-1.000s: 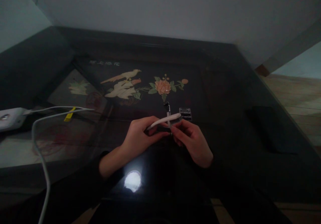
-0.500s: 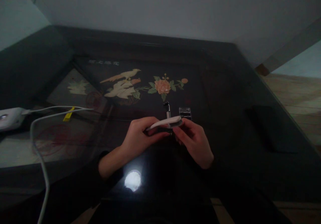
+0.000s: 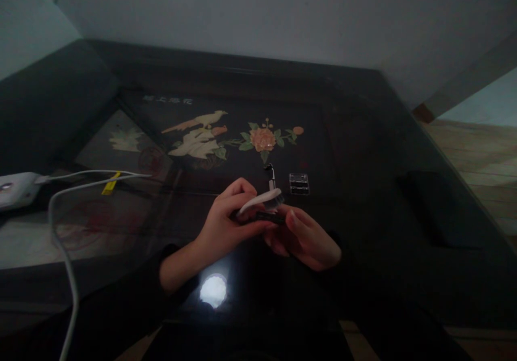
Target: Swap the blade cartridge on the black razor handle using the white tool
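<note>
1. Left hand [image 3: 226, 221] stayed closed around the white brush [image 3: 260, 200], fingers now curled higher over its handle than half a second earlier; brush head with dark bristles pointed right and sat lower and further left than before.
2. Small dark object [image 3: 262, 218] pinched beneath the brush, between both hands, above the dark glossy bench [image 3: 404, 151]; too dim to tell what kind.
3. Right hand [image 3: 305, 237] dropped and turned since the earlier picture, fingers half curled under the dark object, thumb up near the bristles; exact grip hard to make out.
4. At far left, white charger block [image 3: 14, 188] on the bench edge, with white cable [image 3: 68, 253] looping down toward the viewer and a yellow tag [image 3: 111, 183] on one strand; unchanged.
5. Beyond the hands, small upright metal-and-black piece [image 3: 271, 175] and, just to its right, clear little case [image 3: 299, 183], now fully uncovered by the brush tip.
6. Further back, inlaid bird and flower design [image 3: 226, 134] under the glass.
7. At right, dark flat rectangle [image 3: 438, 205], well apart from the hands.
8. Bright lamp reflection [image 3: 214, 290] near the left wrist.
</note>
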The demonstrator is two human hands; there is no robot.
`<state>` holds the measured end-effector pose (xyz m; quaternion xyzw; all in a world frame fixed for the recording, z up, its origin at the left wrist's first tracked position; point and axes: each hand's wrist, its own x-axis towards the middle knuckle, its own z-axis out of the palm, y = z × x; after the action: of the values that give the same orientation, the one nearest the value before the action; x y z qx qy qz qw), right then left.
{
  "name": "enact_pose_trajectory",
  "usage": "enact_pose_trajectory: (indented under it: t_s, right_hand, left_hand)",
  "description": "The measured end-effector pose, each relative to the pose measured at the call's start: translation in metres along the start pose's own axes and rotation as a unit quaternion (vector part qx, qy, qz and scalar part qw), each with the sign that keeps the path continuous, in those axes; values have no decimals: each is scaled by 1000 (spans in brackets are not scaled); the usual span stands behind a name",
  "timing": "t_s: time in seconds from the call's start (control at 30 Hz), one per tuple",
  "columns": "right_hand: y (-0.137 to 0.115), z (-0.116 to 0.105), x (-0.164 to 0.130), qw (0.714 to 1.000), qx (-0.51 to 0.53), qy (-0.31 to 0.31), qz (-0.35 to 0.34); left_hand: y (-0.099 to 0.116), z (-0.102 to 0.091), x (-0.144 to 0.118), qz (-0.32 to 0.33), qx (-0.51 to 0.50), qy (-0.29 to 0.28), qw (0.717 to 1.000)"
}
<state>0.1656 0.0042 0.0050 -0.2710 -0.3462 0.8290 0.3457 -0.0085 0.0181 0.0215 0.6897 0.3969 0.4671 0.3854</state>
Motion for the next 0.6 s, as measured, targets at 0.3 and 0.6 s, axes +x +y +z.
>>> enact_pose_trajectory:
  t_s: [0.3,0.6]
  right_hand:
    - [-3,3,-2,998,33,-46,14]
    - [4,3,-2,997,43,-55,12]
  left_hand:
    - [0,3,-3,-40,-82,-14,996]
    - [2,5,-5,-59,-91,8,994]
